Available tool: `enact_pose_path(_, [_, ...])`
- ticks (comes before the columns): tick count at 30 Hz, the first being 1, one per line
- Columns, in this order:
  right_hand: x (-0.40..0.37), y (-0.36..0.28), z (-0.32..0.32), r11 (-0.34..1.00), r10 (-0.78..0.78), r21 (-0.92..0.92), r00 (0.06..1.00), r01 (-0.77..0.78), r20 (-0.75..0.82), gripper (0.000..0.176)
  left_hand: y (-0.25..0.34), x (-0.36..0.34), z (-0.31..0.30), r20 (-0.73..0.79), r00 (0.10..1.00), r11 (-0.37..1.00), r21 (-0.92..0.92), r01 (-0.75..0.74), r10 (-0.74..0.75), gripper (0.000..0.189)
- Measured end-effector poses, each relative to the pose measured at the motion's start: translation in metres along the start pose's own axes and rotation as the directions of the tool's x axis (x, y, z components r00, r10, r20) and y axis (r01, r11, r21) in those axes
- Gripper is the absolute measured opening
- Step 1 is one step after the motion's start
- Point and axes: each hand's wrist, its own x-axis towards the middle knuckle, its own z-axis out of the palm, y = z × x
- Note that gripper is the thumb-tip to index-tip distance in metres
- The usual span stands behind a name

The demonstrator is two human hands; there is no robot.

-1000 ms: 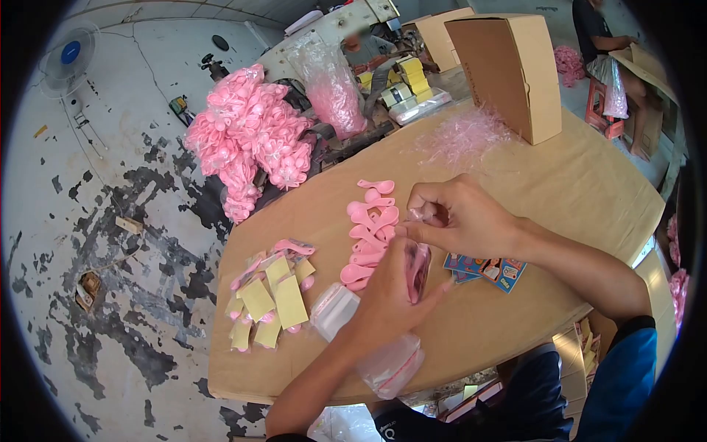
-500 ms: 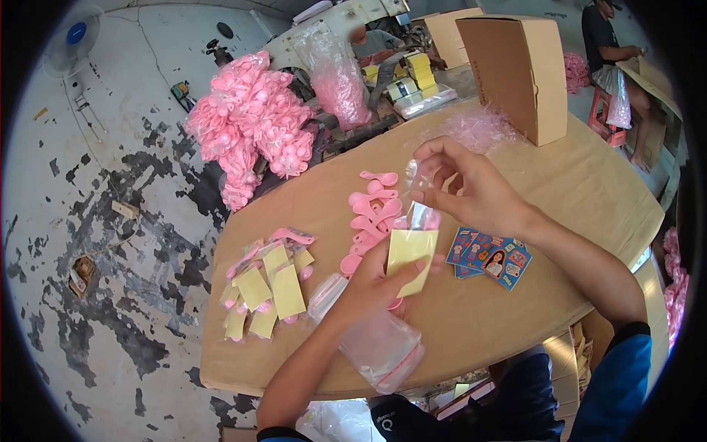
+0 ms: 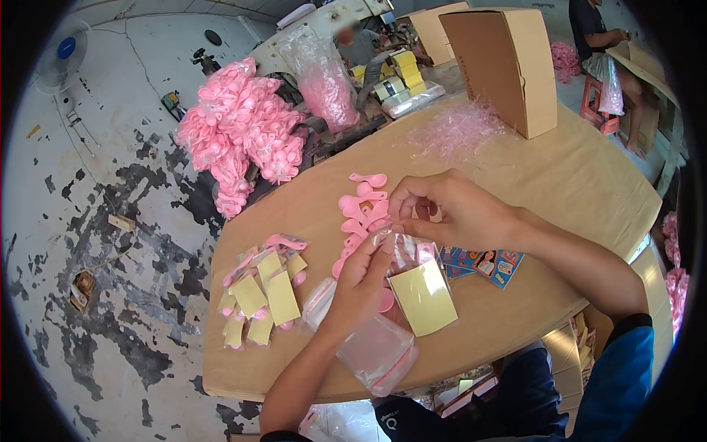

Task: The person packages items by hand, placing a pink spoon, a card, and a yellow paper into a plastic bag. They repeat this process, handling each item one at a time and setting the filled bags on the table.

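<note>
Both my hands pinch the top edge of a clear plastic bag (image 3: 405, 254) that holds a yellow card (image 3: 425, 300) and something pink. My left hand (image 3: 359, 283) grips its left corner; my right hand (image 3: 460, 214) has its fingers closed at the top, close to the left fingertips. Pink spoons (image 3: 366, 214) lie in a column just behind my hands. Beneath my left wrist are empty clear bags (image 3: 379, 350). Blue printed cards (image 3: 501, 267) lie beyond the bag on the right, partly covered by my right hand. Filled bags with yellow cards (image 3: 281, 297) are piled at the left.
On the brown table (image 3: 589, 184) stand a cardboard box (image 3: 541, 81) and a heap of pink shreds (image 3: 471, 132). Behind are a big pile of pink bagged items (image 3: 239, 125) and yellow card stacks (image 3: 407, 70). A person (image 3: 589, 37) sits at the far right; another is partly visible behind.
My right hand has come down to meet my left at the bag's top. The bag now hangs below my fingers, its yellow card lower and facing me. The view has shifted slightly.
</note>
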Motion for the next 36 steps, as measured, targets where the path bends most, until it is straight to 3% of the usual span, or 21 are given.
enact_pose_path(3, [0.001, -0.001, -0.005, 0.990, -0.086, -0.124, 0.989, 0.071, -0.121, 0.015, 0.012, -0.003, 0.013, -0.046, 0.996, 0.996, 0.042, -0.080, 0.082, 0.033])
enact_pose_path(6, [0.001, -0.004, -0.009, 0.988, -0.021, -0.155, 0.995, 0.005, -0.100, 0.015, 0.010, -0.005, 0.012, -0.062, 0.996, 0.996, 0.063, -0.060, 0.064, 0.034])
enact_pose_path(9, [0.000, 0.004, 0.001, 0.947, -0.204, -0.283, 0.963, 0.150, -0.174, 0.015, 0.006, -0.004, 0.007, -0.096, 0.994, 0.997, 0.068, -0.038, 0.045, 0.035])
enact_pose_path(14, [-0.001, 0.003, 0.001, 0.899, -0.262, -0.386, 0.960, 0.206, -0.097, 0.017, 0.012, -0.002, 0.013, -0.077, 0.988, 0.991, 0.024, -0.129, 0.131, 0.037])
enact_pose_path(21, [-0.004, 0.012, 0.009, 0.712, -0.387, -0.635, 0.922, 0.300, 0.002, 0.017, 0.008, -0.008, 0.007, -0.013, 1.000, 0.993, 0.117, -0.008, 0.010, 0.043])
enact_pose_path(23, [-0.004, 0.018, 0.012, 0.676, -0.418, -0.661, 0.908, 0.326, 0.021, 0.018, 0.008, -0.008, 0.008, -0.052, 0.998, 0.984, 0.174, 0.039, -0.031, 0.044])
enact_pose_path(30, [-0.004, 0.024, 0.015, 0.592, -0.465, -0.718, 0.883, 0.367, 0.068, 0.015, -0.008, -0.004, 0.002, 0.032, 0.994, 0.897, 0.427, -0.112, 0.109, 0.042])
enact_pose_path(36, [-0.003, 0.016, 0.018, 0.632, -0.495, -0.726, 0.862, 0.271, -0.110, 0.019, 0.001, -0.008, 0.007, 0.051, 0.980, 0.860, 0.472, -0.195, 0.194, 0.038])
